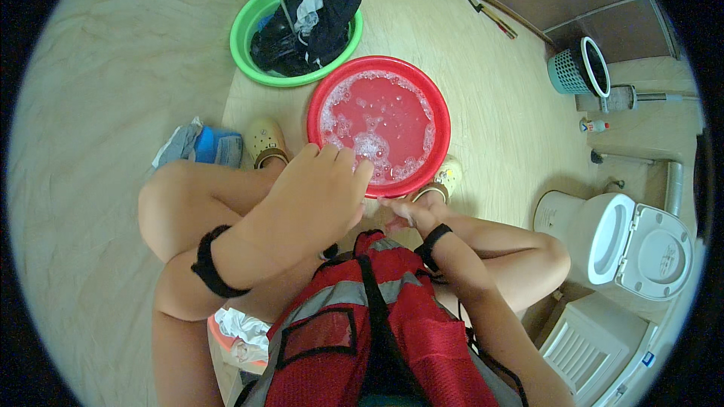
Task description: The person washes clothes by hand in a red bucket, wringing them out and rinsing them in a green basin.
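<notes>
A red basin [443,124] of sudsy water stands on the floor between my feet, foam ringing its inner wall. My left hand [324,185] hangs over its near-left rim, back upward, with bent fingers slightly apart; their tips are partly hidden and nothing shows in them. Just outside the near rim is my right hand [409,215], fingers loosely stretched toward the left hand, holding nothing I can see. Touching the red basin at the far left, a green basin [238,41] holds dark wet clothes [332,22] and a light cloth piece [308,13]. A thin stream of water falls into it.
A blue and grey packet [207,145] lies left of my left clog [264,141]. Behind my left leg is a container of white cloth [245,332]. At right are a toilet [603,245], a white slatted stool [588,347] and a teal basket [566,71]. A long-handled squeegee [475,0] lies far right.
</notes>
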The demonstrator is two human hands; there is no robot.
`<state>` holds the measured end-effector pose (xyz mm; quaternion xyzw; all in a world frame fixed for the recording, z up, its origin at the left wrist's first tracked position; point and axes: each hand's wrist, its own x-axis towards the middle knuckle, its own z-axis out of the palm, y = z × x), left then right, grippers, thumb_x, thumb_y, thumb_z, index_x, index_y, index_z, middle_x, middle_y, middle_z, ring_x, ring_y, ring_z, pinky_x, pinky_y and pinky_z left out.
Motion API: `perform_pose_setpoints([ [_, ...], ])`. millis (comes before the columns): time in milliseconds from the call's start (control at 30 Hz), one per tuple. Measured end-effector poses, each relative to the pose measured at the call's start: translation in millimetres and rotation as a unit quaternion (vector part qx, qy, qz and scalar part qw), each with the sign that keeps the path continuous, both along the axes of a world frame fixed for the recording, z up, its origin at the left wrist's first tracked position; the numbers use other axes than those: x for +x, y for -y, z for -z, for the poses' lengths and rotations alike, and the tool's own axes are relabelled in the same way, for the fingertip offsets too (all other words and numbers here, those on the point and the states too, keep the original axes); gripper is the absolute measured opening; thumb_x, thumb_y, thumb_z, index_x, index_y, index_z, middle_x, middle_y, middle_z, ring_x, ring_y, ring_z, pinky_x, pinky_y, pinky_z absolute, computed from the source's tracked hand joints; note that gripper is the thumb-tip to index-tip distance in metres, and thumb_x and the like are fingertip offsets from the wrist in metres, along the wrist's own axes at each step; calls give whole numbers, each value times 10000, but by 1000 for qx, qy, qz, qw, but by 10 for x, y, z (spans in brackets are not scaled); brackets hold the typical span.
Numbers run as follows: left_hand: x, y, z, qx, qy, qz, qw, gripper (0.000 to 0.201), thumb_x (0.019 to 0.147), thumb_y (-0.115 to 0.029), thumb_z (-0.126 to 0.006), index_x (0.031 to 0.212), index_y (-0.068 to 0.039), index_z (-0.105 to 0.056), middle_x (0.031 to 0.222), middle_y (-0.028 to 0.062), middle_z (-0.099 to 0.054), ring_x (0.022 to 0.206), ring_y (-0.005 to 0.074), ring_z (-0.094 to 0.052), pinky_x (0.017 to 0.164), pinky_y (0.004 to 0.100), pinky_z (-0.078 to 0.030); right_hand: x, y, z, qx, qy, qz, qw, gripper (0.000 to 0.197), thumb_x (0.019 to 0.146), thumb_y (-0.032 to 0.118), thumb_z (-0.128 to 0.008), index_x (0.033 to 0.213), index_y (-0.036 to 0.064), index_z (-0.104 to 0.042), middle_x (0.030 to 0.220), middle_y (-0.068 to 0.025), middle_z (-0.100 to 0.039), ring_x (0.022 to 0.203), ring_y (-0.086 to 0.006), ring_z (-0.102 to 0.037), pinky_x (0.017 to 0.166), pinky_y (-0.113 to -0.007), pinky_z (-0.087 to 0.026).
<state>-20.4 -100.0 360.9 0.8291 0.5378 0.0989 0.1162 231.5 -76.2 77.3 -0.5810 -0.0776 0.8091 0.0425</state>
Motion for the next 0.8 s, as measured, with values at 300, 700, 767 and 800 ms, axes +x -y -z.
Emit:
perform_pose_setpoints([
  [300, -205, -181, 218, -56, -22, -24, 998, 267, 741, -237, -612, 891, -23, -555, 806, 158, -604, 787, 317, -599, 703, 419, -476, -2, 86, 182, 66, -32, 127, 989, 481, 843, 233, -626, 1198, -7, -407, 1144, -215, -508, 1003, -302, -567, 898, -383, -495],
  [700, -242, -163, 259, -74, -16, -25, 997, 305, 764, -263, -592, 925, -7, -550, 844, 175, -600, 822, 331, -594, 717, 430, -468, 480, -728, -227, 130, -25, 88, 987, 346, 878, 97, -510, 1155, -83, -406, 981, -247, -571, 784, -319, -637, 638, -326, -586],
  [767, -222, -156, 203, -70, -8, -19, 997, 304, 764, -263, -594, 925, -9, -551, 843, 170, -596, 823, 328, -591, 711, 429, -466, 486, -774, -287, 162, -50, 81, 982, 337, 886, 114, -500, 1132, -98, -410, 920, -250, -585, 712, -315, -642, 604, -292, -583],
  [800, -227, -161, 178, -65, 3, -11, 998, 303, 764, -262, -597, 925, -10, -552, 842, 165, -592, 825, 324, -589, 705, 428, -465, 492, -828, -323, 156, -29, 92, 983, 326, 897, 138, -489, 1112, -97, -422, 866, -241, -594, 679, -314, -641, 565, -267, -575],
])
